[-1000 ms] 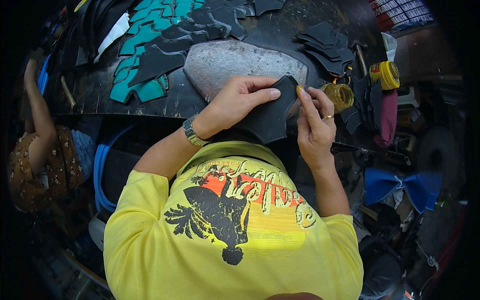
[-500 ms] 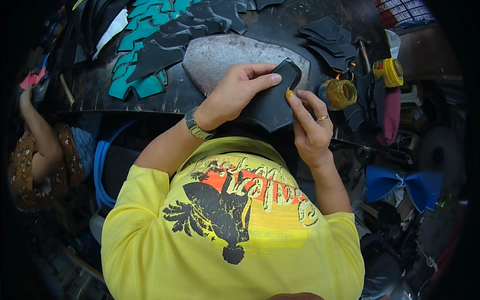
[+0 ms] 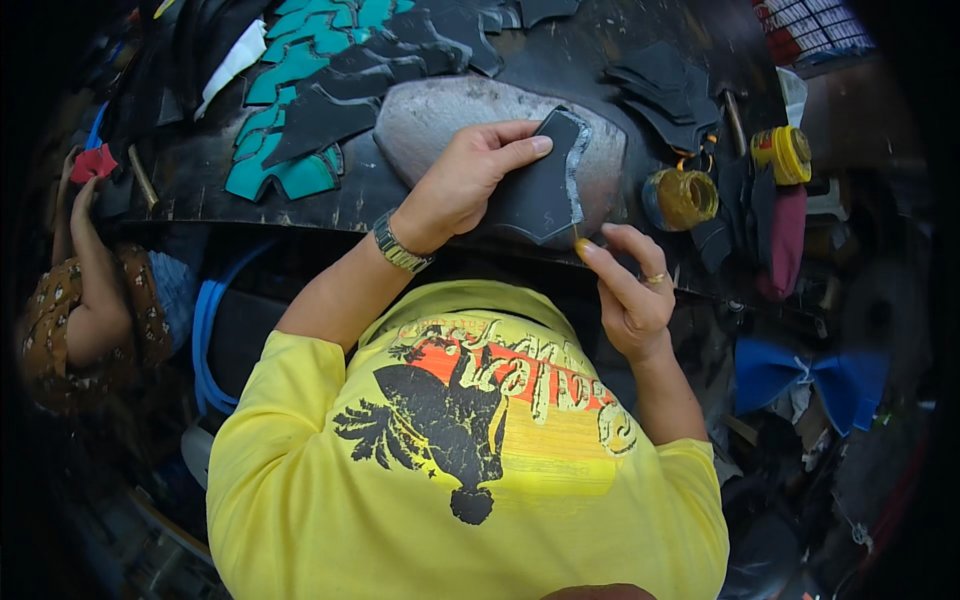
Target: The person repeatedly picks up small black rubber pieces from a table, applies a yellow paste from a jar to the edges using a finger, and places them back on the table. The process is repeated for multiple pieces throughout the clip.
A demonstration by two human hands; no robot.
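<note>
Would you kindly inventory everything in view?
table: one, dark, top
slab: one, grey, on table
held sheet: one, black, partly over slab
jar: one, amber, right of slab
tub: one, yellow, right of jar
cut pieces: several, teal, upper left
loose pieces: many, black, beside slab
sticks: two, brownish, on table
cloth: one, maroon, right table edge
band: one, blue, left
bent sheet: one, blue, right
small piece: one, red, far left
co-worker: one, brown top, left
shirt: one, yellow, centre
left hand: one, pinching held sheet
right hand: one, beside held sheet
</note>
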